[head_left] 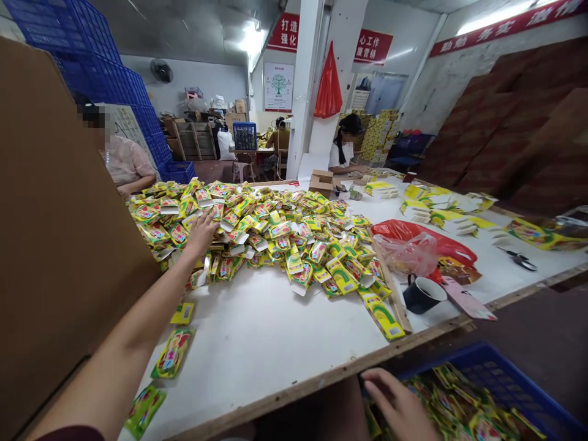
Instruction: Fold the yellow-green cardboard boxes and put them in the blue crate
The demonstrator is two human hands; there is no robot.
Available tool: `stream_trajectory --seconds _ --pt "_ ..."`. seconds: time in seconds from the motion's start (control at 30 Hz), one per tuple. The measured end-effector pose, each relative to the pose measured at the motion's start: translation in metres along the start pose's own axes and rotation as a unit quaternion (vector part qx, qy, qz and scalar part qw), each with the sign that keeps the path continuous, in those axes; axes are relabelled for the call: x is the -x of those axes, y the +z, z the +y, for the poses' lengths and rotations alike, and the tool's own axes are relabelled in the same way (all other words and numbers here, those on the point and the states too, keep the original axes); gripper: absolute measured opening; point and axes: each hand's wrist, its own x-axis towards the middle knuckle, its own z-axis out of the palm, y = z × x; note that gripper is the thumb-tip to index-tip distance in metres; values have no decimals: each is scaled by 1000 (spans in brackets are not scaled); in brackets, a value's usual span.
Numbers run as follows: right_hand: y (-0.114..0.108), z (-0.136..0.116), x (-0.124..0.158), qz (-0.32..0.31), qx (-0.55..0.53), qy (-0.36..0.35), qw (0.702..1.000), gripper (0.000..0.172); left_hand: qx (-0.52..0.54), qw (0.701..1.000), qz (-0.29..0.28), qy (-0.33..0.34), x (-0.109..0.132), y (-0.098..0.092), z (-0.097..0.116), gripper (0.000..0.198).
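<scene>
A big heap of small yellow-and-green printed cartons (280,229) lies across the white table (248,343), many with white end flaps standing out. My left hand (202,231) is stretched out over the heap's left part, fingers apart, touching or just above the cartons; nothing shows in its grasp. Below the table's front edge, my right hand (397,401) hangs beside a blue crate (514,380) filled with small yellow-green packets (459,404). Its visible fingers are loosely bent and apart, with nothing seen between them. A green packet (144,410) and a single carton (173,353) lie near my left forearm.
A tall cardboard box (68,233) walls off the left side. To the right, behind a wooden strip (397,300), are a dark mug (423,295), a pink phone (466,298), red plastic bags (427,239) and scissors (519,258). Other people sit across the table and farther back.
</scene>
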Motion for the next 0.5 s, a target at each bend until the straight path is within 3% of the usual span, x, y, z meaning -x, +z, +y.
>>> stream_trajectory --seconds 0.1,0.2,0.27,0.33,0.4,0.5 --pt "45 -38 -10 4 -71 -39 997 26 38 999 -27 3 42 13 31 13" --pt "83 -67 -24 34 -159 -64 985 20 111 990 -84 2 132 47 80 28" --pt "106 -77 -33 24 -218 -86 972 20 293 944 -142 -46 195 70 110 41" --pt "125 -79 -41 -4 -258 -105 960 20 385 905 -148 -106 243 86 132 36" --pt "139 -76 -45 -31 -271 -117 955 19 431 876 -142 -164 269 92 140 32" --pt "147 -70 -47 -52 -262 -128 955 29 453 857 -151 -191 279 89 136 38"
